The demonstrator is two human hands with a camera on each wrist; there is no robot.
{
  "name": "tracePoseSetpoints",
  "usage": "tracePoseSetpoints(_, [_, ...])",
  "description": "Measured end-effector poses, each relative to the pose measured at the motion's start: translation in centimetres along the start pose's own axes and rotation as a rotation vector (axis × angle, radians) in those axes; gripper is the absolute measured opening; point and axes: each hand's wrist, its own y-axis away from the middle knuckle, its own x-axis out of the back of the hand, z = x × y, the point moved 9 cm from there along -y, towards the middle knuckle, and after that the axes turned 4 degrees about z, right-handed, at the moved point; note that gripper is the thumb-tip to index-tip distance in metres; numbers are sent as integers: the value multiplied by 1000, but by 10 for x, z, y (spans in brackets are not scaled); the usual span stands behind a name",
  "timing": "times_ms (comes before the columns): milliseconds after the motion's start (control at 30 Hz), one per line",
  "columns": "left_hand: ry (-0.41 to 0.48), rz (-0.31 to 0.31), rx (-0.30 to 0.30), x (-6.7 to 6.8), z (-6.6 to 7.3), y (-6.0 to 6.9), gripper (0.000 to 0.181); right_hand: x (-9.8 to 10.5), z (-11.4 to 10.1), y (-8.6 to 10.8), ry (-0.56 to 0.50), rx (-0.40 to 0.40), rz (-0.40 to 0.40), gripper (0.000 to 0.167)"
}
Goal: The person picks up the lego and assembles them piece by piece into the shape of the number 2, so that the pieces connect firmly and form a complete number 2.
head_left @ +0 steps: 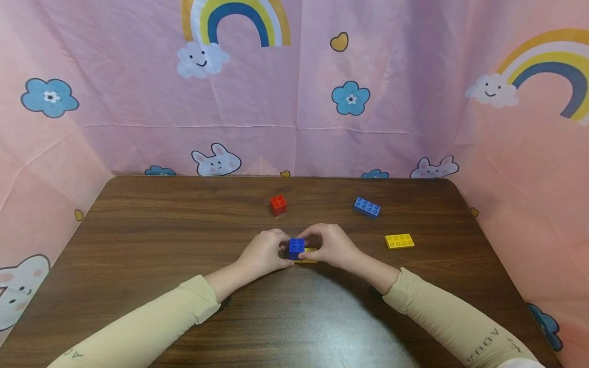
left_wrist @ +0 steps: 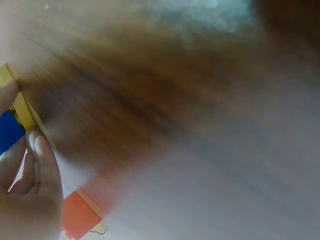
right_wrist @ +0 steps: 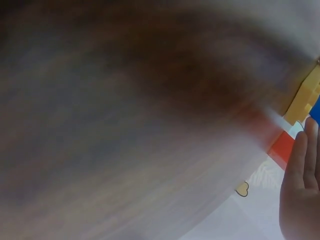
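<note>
A small dark blue building brick with studs sits on the left part of a yellow brick, whose right end shows beside it. My right hand pinches the blue brick, its thumb at the near side and a finger at the far side. From the left, my left hand holds the yellow brick at its left end, thumb near and fingers far. The left wrist view shows the yellow edge between thumb and fingers, close to the blue brick. Whether the studs are fully seated cannot be seen.
A small red brick stands behind the hands. A longer blue brick lies at the back right, and another yellow brick lies to the right. A patterned pink curtain borders the wooden table.
</note>
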Motion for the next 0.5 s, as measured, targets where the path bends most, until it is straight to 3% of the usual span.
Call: tracePoseSetpoints(500, [-3, 5, 18, 0, 0, 0, 38, 1, -8, 2, 118, 53, 25, 33])
